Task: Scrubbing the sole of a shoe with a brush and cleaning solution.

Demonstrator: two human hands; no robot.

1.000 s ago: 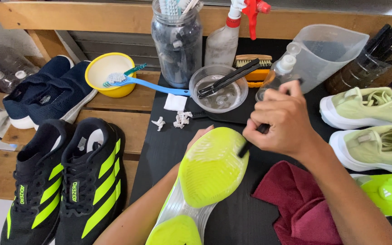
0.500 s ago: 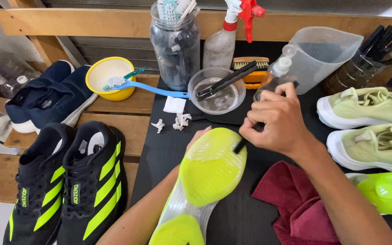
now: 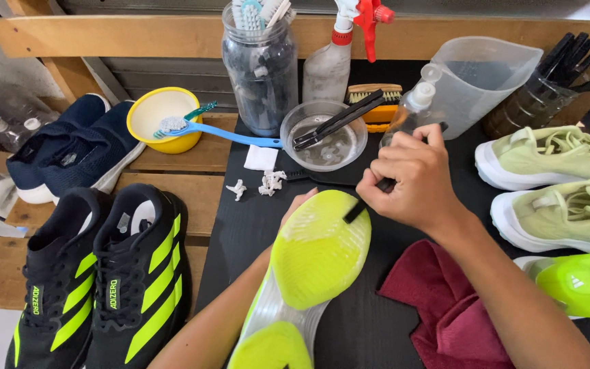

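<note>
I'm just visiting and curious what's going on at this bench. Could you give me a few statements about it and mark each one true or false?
1. The right hand holds a dark brush against the yellow sole. True.
2. The left hand rests on the red cloth. False: it is behind the upturned shoe, steadying it.
3. A blue brush lies across the yellow bowl. True.
4. The black shoes lie to the right. False: they are left; pale green shoes are right.
</note>
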